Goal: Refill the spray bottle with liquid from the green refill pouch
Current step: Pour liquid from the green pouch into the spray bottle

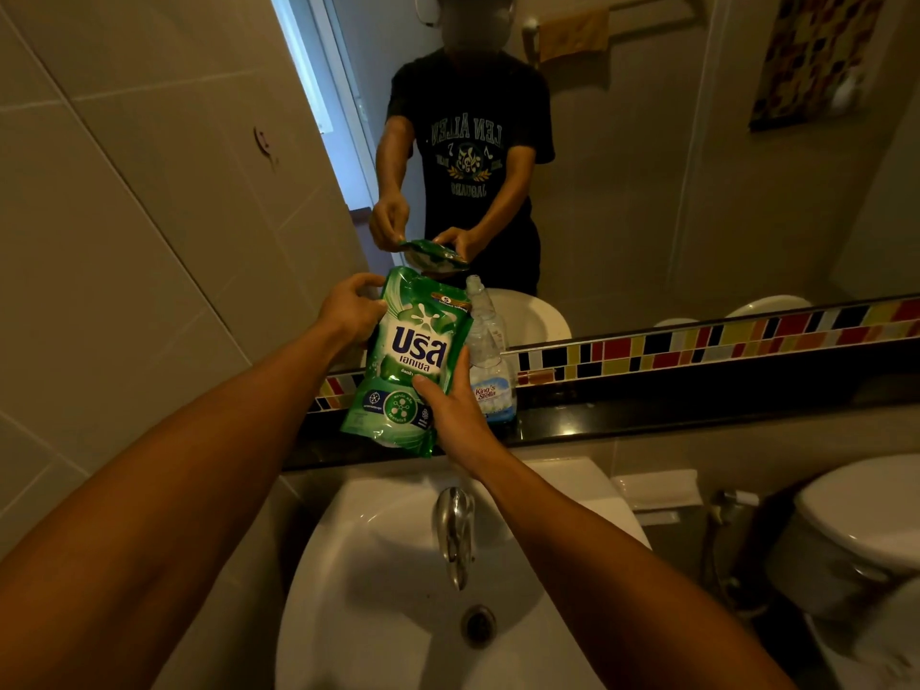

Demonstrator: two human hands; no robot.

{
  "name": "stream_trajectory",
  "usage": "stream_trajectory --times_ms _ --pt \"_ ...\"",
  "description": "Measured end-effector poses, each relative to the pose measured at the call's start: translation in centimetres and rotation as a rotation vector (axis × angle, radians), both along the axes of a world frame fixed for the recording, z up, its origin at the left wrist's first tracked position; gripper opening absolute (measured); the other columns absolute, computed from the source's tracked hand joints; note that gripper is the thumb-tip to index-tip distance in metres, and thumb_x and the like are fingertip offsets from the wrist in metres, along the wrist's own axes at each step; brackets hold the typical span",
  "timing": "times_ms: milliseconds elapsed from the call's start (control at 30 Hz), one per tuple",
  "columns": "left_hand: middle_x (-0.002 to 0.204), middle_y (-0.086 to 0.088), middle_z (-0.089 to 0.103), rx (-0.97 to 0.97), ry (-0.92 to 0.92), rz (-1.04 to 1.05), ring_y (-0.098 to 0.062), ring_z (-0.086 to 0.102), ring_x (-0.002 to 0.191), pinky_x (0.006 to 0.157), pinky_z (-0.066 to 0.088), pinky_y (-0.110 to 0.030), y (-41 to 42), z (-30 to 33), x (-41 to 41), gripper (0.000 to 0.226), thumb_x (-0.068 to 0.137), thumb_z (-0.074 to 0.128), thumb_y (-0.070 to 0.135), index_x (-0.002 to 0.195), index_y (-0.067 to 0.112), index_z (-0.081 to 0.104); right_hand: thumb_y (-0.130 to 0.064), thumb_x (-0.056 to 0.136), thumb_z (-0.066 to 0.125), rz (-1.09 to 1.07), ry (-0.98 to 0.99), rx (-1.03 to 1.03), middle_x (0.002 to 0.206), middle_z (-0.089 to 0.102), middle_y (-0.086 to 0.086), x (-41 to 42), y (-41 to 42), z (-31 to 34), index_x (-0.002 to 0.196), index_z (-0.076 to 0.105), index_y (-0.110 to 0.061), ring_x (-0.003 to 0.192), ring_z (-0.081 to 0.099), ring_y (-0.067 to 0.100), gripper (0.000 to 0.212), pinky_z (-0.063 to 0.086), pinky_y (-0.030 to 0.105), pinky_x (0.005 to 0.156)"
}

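The green refill pouch (pixel 410 358) is held upright above the black ledge (pixel 647 415), its printed front facing me. My left hand (pixel 351 308) grips its upper left corner. My right hand (pixel 455 408) holds its lower right side, thumb across the front. Right behind the pouch stands the clear spray bottle (pixel 490 351) on the ledge, with a blue label and no spray head on its open neck. Part of the bottle is hidden by the pouch.
A white sink (pixel 398 590) with a chrome tap (pixel 454 532) lies below the ledge. A mirror (pixel 647 166) above reflects a person with the pouch. A strip of coloured mosaic tiles (pixel 697 341) runs along the mirror's base. A toilet (pixel 856 530) is at the right.
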State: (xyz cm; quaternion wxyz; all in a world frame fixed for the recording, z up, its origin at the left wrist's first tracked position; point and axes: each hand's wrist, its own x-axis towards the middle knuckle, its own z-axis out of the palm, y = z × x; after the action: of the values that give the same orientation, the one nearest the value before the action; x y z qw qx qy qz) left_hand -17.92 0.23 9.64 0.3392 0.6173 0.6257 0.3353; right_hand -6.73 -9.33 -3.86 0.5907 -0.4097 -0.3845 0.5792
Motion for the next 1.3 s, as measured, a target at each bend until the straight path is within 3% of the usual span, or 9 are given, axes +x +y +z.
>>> stream_trajectory --times_ms 200,433,600,833,933,1300 --pt "0.122 -0.017 0.065 0.001 0.008 0.002 -0.032 0.070 0.098 0.083 0.060 -0.051 0.3 0.3 0.2 0.040 0.095 0.061 0.011 0.132 0.025 0.056 -0.019 0.103 0.061 -0.001 0.033 -0.004 0.152 0.054 0.007 0.0 0.2 0.1 0.164 -0.006 -0.044 0.129 0.062 0.026 0.093 0.055 0.052 0.104" --pt "0.123 -0.017 0.063 -0.021 -0.004 0.003 -0.032 0.069 0.096 0.082 0.060 -0.050 0.4 0.7 0.6 0.040 0.096 0.060 0.008 0.133 0.024 0.055 -0.020 0.101 0.061 -0.008 0.072 -0.020 0.151 0.055 0.008 -0.4 0.4 0.3 0.164 -0.006 -0.042 0.128 0.062 0.027 0.094 0.052 0.056 0.107" --pt "0.127 -0.018 0.060 -0.005 0.014 -0.010 -0.025 0.068 0.085 0.075 0.061 -0.042 0.7 1.0 0.6 0.043 0.096 0.059 0.007 0.136 0.023 0.054 -0.015 0.104 0.058 -0.017 0.094 0.006 0.140 0.061 0.004 -0.4 0.3 0.5 0.163 0.004 -0.043 0.118 0.066 0.020 0.085 0.059 0.042 0.094" --pt "0.127 -0.019 0.060 0.000 0.035 -0.022 -0.025 0.068 0.085 0.066 0.059 -0.037 0.8 1.0 0.5 0.042 0.096 0.059 0.007 0.135 0.022 0.054 -0.022 0.098 0.063 -0.023 0.106 -0.002 0.144 0.060 0.005 -0.7 0.6 0.4 0.163 0.005 -0.044 0.122 0.066 0.024 0.090 0.055 0.056 0.103" --pt "0.125 -0.018 0.061 -0.006 0.038 -0.016 -0.026 0.068 0.088 0.073 0.061 -0.041 0.8 1.1 0.6 0.042 0.097 0.058 0.007 0.136 0.022 0.054 -0.029 0.091 0.066 -0.026 0.119 -0.006 0.143 0.061 0.003 -0.9 0.7 0.5 0.162 0.009 -0.048 0.123 0.066 0.024 0.094 0.055 0.058 0.102" --pt "0.120 -0.018 0.064 -0.018 0.045 -0.033 -0.024 0.069 0.084 0.061 0.058 -0.034 0.5 1.8 0.5 0.040 0.097 0.058 0.008 0.134 0.023 0.054 -0.032 0.087 0.068 -0.038 0.134 0.010 0.145 0.061 0.006 -1.5 1.2 0.2 0.160 0.009 -0.053 0.125 0.066 0.029 0.097 0.055 0.061 0.101"
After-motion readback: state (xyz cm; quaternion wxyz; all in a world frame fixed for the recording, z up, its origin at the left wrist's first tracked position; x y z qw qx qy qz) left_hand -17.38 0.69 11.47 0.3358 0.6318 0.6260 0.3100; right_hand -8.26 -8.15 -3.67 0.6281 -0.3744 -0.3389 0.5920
